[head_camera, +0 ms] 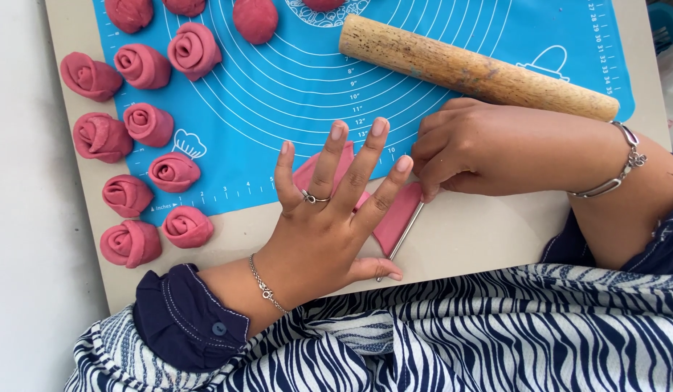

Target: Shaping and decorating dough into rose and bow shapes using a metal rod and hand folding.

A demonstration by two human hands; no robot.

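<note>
Left hand: the left hand [323,225] lies flat, fingers spread wide, pressing the flat pink dough sheet [397,218] beneath it.
Right hand: the right hand [489,149] pinches a thin metal rod [403,238] against the smooth sheet's edge.
Beyond fingertips: a rough wooden rolling pin [474,69] on a blue silicone mat [278,87].
Left of hand: rolled pink dough roses [173,172].
</note>
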